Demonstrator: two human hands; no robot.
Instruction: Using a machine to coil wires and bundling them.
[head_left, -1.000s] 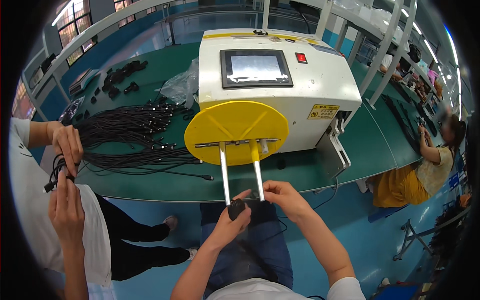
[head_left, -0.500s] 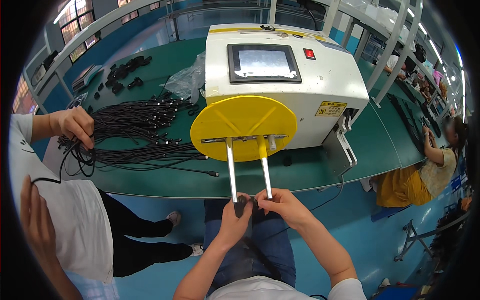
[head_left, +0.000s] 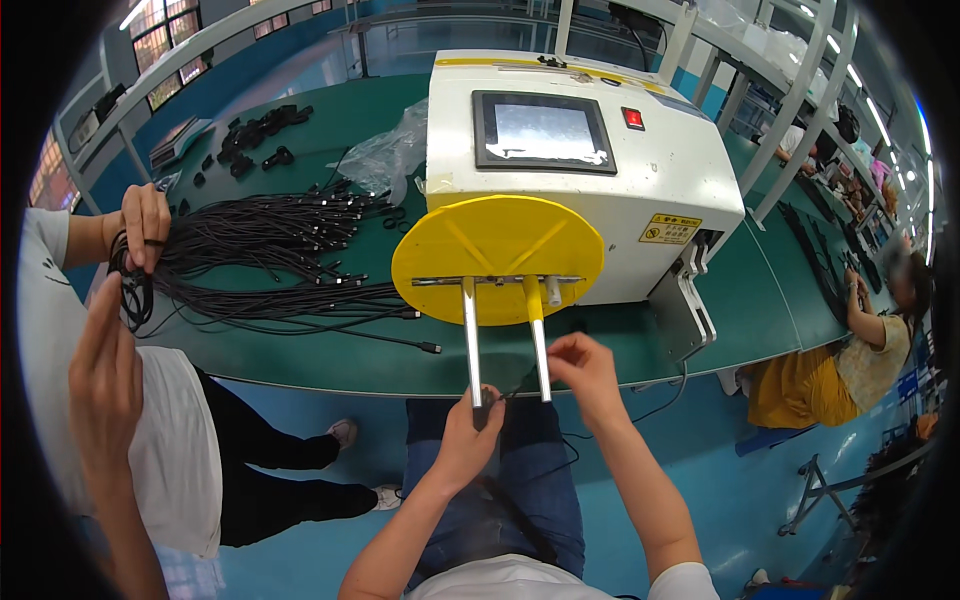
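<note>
A winding machine with a white housing carries a round yellow disc facing me. Two rods stick out from the disc toward me, a silver left rod and a yellow-and-silver right rod. My left hand is closed at the tip of the left rod, around a black cable mostly hidden by the fingers. Just outside the right rod, my right hand makes a pinch. A dark strand runs between the rods toward its fingertips, which blur slightly.
Left of the machine lies a large bundle of black cables on the green table. Behind it are small black parts and a clear plastic bag. At the left, a co-worker's hands hold a coiled black cable. Another person sits far right.
My right hand has moved up and right, away from my left hand to the right rod's outer side. My left hand stays at the left rod. The co-worker's hands have come together at the coil.
</note>
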